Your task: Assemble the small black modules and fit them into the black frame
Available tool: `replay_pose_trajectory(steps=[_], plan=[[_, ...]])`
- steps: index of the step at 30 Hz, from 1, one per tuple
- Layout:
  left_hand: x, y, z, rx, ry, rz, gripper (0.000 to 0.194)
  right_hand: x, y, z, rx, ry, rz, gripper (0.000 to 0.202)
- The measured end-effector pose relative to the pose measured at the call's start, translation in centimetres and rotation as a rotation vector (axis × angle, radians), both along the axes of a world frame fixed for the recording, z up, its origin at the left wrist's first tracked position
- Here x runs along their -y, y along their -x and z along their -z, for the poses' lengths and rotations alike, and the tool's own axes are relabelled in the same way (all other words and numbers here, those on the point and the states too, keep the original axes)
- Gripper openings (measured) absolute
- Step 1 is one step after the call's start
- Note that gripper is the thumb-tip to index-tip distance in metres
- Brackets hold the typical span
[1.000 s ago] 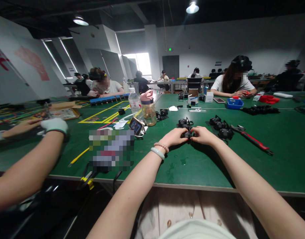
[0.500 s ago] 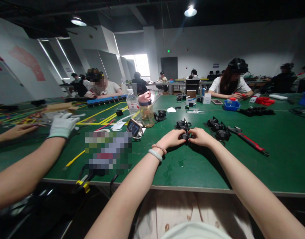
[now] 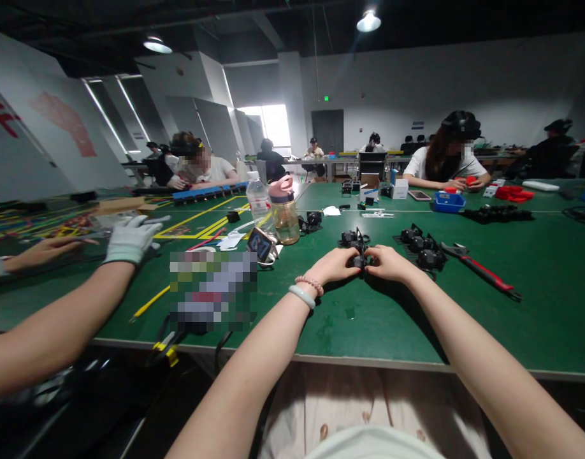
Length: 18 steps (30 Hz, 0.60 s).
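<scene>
On the green table a small black part assembly (image 3: 360,257) stands between my hands, too small to name more exactly. My left hand (image 3: 339,265) pinches it from the left, and my right hand (image 3: 388,263) grips its right side with bent fingers. Just behind it are more black parts (image 3: 350,238). A group of black block-shaped parts (image 3: 424,245) lies right of my right hand. Farther right rests an adjustable wrench (image 3: 483,273) with a red and black handle. My fingers cover much of the held assembly.
To the left stand a pink-lidded drink bottle (image 3: 283,213), a clear bottle (image 3: 257,201) and a small clock-like display (image 3: 260,245). A co-worker's gloved hand (image 3: 130,241) is at far left. A blue bin (image 3: 448,202) and red parts (image 3: 512,192) lie at the back right.
The whole view has shifted slightly, so things appear a little farther right. My hands keep their hold on the black assembly, with hardly any visible movement.
</scene>
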<state>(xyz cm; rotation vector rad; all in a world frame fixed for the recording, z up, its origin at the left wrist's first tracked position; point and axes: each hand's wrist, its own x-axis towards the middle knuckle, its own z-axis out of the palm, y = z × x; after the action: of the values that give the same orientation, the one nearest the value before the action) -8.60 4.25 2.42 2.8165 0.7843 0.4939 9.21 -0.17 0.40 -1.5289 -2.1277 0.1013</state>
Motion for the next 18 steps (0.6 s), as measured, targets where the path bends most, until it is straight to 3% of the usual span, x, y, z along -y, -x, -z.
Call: replay_pose_trajectory(steps=[11, 18], plan=[[-0.12, -0.17, 0.35, 0.016, 0.047, -0.009, 0.031, -0.08, -0.23, 0.12, 0.01, 0.004, -0.019, 0.024], [-0.13, -0.56, 0.8, 0.086, 0.12, 0.054, 0.053, 0.24, -0.18, -0.28, 0.022, 0.0, -0.046, 0.027]])
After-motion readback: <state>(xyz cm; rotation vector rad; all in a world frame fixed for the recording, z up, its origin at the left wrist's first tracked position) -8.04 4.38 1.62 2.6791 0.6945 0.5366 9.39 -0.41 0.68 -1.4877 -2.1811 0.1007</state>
